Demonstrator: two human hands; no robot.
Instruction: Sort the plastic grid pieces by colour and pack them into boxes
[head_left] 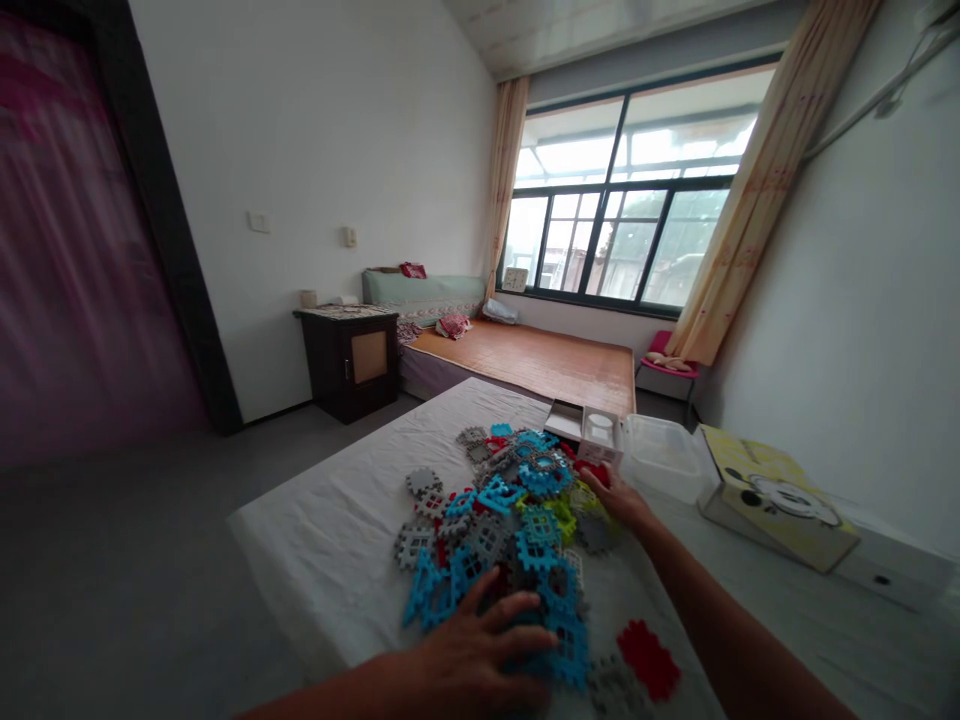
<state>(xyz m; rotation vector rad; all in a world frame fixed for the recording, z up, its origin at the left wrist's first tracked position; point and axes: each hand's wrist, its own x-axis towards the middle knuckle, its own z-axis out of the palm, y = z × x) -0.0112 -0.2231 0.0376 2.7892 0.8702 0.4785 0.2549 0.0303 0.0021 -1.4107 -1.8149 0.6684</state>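
A heap of interlocking plastic building tiles in blue, grey, red and lime green covers the middle of the table. My left hand (480,645) lies over the near side of the heap, fingers spread across several blue tiles (568,645). Farther out, my right hand (619,500) reaches the heap's right edge, its fingers at a red tile (592,472); whether they grip it cannot be made out. Close to my right forearm a flat red tile (649,658) lies apart, beside a grey tile (616,685).
A white cloth covers the table (330,510). Along its right side stand a small open box (600,432), a clear plastic tub (664,455) and a yellow box (776,490). Beyond are a bed (525,355), a dark cabinet (349,365) and a pink chair (670,360).
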